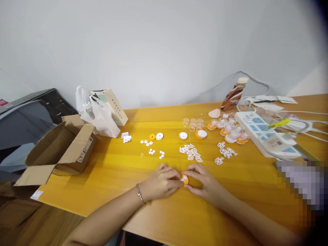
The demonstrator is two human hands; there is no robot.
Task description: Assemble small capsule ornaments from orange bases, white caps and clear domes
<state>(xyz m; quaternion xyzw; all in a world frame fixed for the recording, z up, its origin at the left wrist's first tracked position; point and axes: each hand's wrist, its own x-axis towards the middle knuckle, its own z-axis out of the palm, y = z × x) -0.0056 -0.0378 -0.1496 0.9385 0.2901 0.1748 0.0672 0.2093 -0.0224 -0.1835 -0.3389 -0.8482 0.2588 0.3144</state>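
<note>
Between my two hands, low over the middle of the table, is a small orange round base (185, 179) with white pieces on top. My left hand (164, 181) pinches its left side, the fingertips covering part of it. The thumb and fingers of my right hand (201, 181) close round its right side. Just beyond lie flat white cut-out pieces (191, 152), with more white cut-outs (225, 151) to the right. Small white round caps (151, 151) sit in little groups ahead of my left hand. Farther back are a white disc (183, 135) and an orange disc (152, 136).
Clear cups (192, 123) and orange-based clear domes (230, 129) stand back right, near a brown bottle (233, 95). A power strip (266, 135) with cables lies right. An open cardboard box (77, 147), a white plastic bag (102, 116) and foil packets (126, 137) are left.
</note>
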